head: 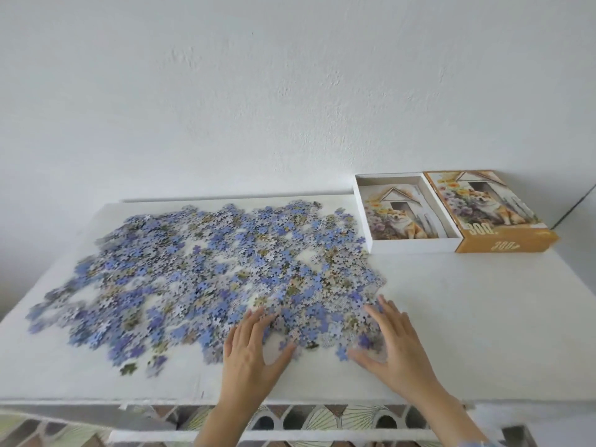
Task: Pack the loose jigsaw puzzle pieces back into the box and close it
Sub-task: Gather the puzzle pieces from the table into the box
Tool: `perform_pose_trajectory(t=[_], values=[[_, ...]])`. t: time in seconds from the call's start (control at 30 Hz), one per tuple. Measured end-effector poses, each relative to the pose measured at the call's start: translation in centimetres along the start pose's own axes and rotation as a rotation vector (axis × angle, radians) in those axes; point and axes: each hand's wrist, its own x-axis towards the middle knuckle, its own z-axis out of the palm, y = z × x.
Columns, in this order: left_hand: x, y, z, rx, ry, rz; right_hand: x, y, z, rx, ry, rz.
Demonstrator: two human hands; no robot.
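Left grip (254, 346) and right grip (393, 340), fingers spread, press on knobbly blue cardboard pieces (209, 269) by the front edge of the bench (467, 317). Smooth white top to the right, up to the open box (412, 245).

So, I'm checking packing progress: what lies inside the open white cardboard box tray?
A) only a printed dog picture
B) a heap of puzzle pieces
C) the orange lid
A: the white cardboard box tray holds only a printed dog picture, while the loose blue-backed jigsaw pieces are spread on the white table beside it.
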Motion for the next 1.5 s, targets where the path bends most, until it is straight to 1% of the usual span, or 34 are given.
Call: perform_pose_trajectory(t=[0.07, 0.1, 0.17, 0.27, 0.37, 0.53, 0.67, 0.9, 0.93, 1.0, 1.07, 1.13, 1.2, 1.27, 1.43, 1.5], values=[[-1.1, -0.4, -0.6, 0.074, 0.006, -0.059, -0.4, -0.7, 0.1, -0.077, -0.035, 0.083], [-1.5, -0.5, -0.9, 0.103, -0.003, -0.116, -0.4, -1.1, 0.2, -0.11, -0.05, 0.125], [-2.2, -0.5, -1.5, 0.136, -0.073, -0.252, -0.5, -1.9, 0.6, -0.178, -0.077, 0.184], [-2.6, -0.1, -2.0, 0.186, -0.2, -0.346, -0.4, -3.0, 1.3, -0.25, -0.1, 0.198], [-1.9, 0.7, -2.0, 0.236, -0.267, -0.387, -0.1, -3.9, 1.5, -0.32, -0.131, 0.18], [0.1, 1.8, -1.4, 0.259, -0.319, -0.385, 2.2, -4.9, 2.1, -0.324, -0.14, 0.14], [2.1, 2.2, -0.7, 0.25, -0.317, -0.37, 4.6, -5.5, 2.8, -0.312, -0.159, 0.095], [6.9, 1.7, 0.2, 0.248, -0.308, -0.321, 9.6, -5.7, 3.1, -0.188, -0.19, -0.009], [7.2, 1.6, 0.2, 0.242, -0.301, -0.309, 10.0, -5.5, 2.6, -0.15, -0.173, -0.024], [7.0, 1.3, 0.1, 0.222, -0.258, -0.289, 10.2, -4.7, 1.5, -0.078, -0.069, -0.029], [5.8, 0.6, -0.1, 0.197, -0.192, -0.306, 9.9, -2.8, 0.4, -0.039, 0.066, 0.01], [4.3, -0.2, -0.5, 0.202, -0.144, -0.348, 9.4, -0.5, -0.5, -0.019, 0.1, 0.084], [3.3, -0.6, -0.8, 0.212, -0.147, -0.379, 9.1, 1.0, -0.8, -0.017, 0.054, 0.152], [3.2, -0.2, -0.8, 0.223, -0.192, -0.382, 9.1, 1.1, -0.4, -0.055, -0.002, 0.172], [4.2, 1.7, 0.7, 0.281, -0.285, -0.35, 9.8, -1.8, 2.1, -0.153, -0.11, 0.116], [4.5, 2.1, 0.9, 0.286, -0.29, -0.343, 9.7, -2.7, 2.7, -0.135, -0.126, 0.08]])
